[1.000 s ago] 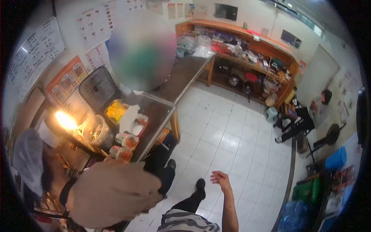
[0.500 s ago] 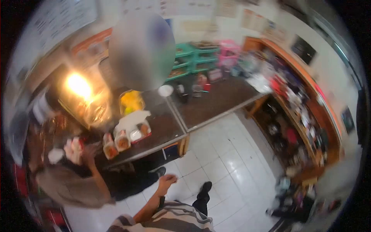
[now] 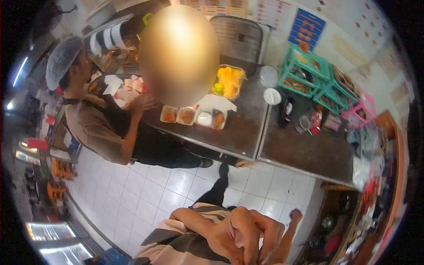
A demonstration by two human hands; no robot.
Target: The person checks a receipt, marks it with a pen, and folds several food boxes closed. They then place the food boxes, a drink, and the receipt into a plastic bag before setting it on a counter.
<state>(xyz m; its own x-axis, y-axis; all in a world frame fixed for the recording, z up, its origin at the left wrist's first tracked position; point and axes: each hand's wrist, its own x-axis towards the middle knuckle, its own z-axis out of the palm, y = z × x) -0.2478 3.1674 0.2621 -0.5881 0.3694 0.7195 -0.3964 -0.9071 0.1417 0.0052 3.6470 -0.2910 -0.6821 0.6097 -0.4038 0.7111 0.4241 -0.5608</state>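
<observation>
The wearer's left hand (image 3: 247,236) curls, its fingers bent close together; the right hand (image 3: 296,215) is out rightward, finger spread unclear. Food boxes (image 3: 186,115) sit near the table's (image 3: 242,132) near edge.

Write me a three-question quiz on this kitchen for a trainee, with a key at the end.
1. Multiple choice: which is nearest the yellow food?
A) the blue poster
B) the open box
C) the tiled floor
2. True or false: the co-worker at the counter is bareheaded.
3. Fill in the blank: the basket beside the green racks is ____.

Key: 1 B; 2 false, a hair net is worn; 3 pink.
</observation>
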